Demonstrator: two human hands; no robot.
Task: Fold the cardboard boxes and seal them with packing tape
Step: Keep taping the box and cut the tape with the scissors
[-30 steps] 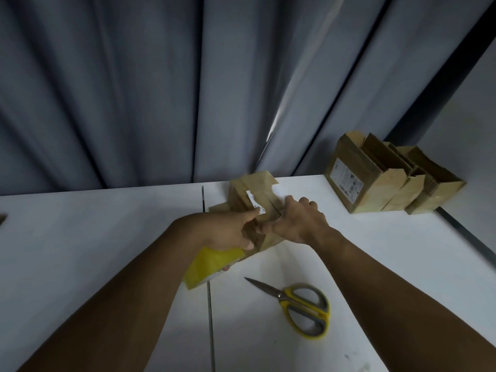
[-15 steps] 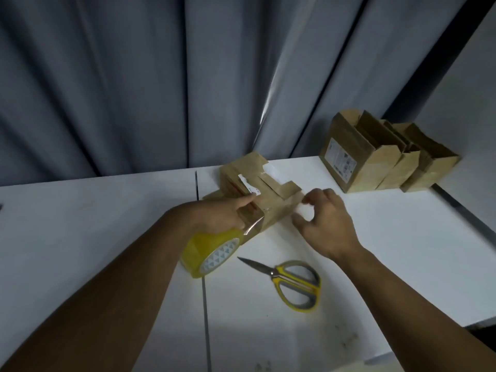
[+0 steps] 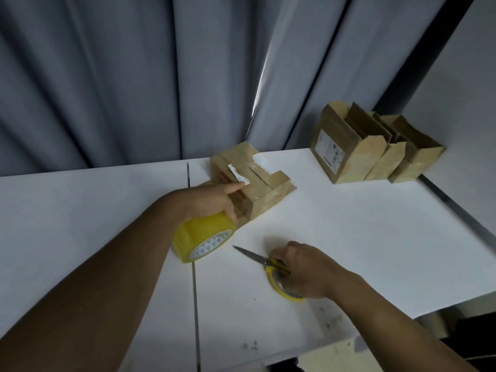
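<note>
On the white worktop, the left hand grips a yellow roll of packing tape, its forefinger pressing the small brown cardboard box, whose white label is unreadable. The right hand curls around yellow-handled scissors. Three open brown boxes stand far right.

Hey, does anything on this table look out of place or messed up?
The cardboard box by the left hand looks rough: its top flaps sit stepped, not flush, and a white label strip lies crooked across them. Dark specks dot the table near its front edge.
</note>
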